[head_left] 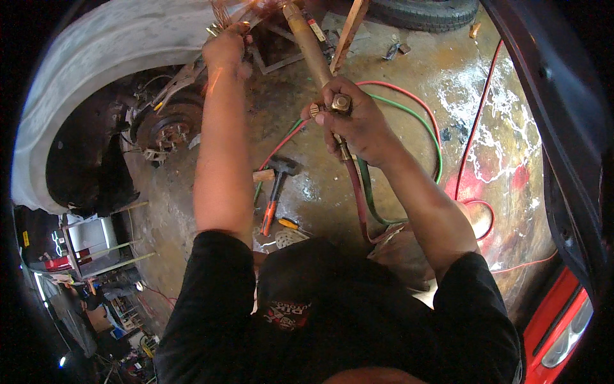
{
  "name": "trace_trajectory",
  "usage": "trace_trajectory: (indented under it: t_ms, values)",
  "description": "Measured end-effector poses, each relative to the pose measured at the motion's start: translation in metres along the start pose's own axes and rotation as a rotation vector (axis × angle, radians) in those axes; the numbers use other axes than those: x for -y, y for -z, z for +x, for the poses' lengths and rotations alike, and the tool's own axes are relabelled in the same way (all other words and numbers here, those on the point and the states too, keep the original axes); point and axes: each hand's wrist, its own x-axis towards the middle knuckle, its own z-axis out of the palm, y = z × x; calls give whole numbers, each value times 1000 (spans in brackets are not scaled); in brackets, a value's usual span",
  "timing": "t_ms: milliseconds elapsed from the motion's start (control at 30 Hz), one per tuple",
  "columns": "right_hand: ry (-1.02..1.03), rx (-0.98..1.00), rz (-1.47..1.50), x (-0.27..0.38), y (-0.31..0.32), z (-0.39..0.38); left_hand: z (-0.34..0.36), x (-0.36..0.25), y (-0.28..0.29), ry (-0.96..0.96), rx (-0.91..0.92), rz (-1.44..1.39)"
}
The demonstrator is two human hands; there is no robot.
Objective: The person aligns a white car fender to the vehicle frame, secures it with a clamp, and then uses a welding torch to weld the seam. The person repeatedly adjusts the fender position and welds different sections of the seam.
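My right hand (358,121) is wrapped round the valve end of a brass gas torch (310,51), which points away towards the top edge. A red hose (354,182) and a green hose (366,192) run down from its base. Past the torch's far end, an orange glow with sparks shows at the top edge, where the tip is cut off. My left hand (225,52) is closed round a bunch of thin metal rods (220,16), beside a grey car fender (80,54). The fingers are partly blurred.
Below the fender's arch is a rusty brake disc (167,128). A hammer (275,192) with an orange and black handle lies on the floor between my arms. A tyre (425,14) lies far right; a dark car panel (556,96) borders the right side, above a red car part (553,307).
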Motion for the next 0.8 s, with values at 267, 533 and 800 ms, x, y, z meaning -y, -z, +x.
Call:
trace_trajectory:
  t_ms: [267, 533, 800]
  values:
    - [-6, -7, 13, 2, 1, -1, -24, -11, -7, -95, 10, -109]
    - [-33, -29, -3, 0, 2, -2, -19, 0, -5, -159, 57, -70]
    - [-5, 12, 19, 0, 3, -2, -31, -11, -3, 93, 125, -377]
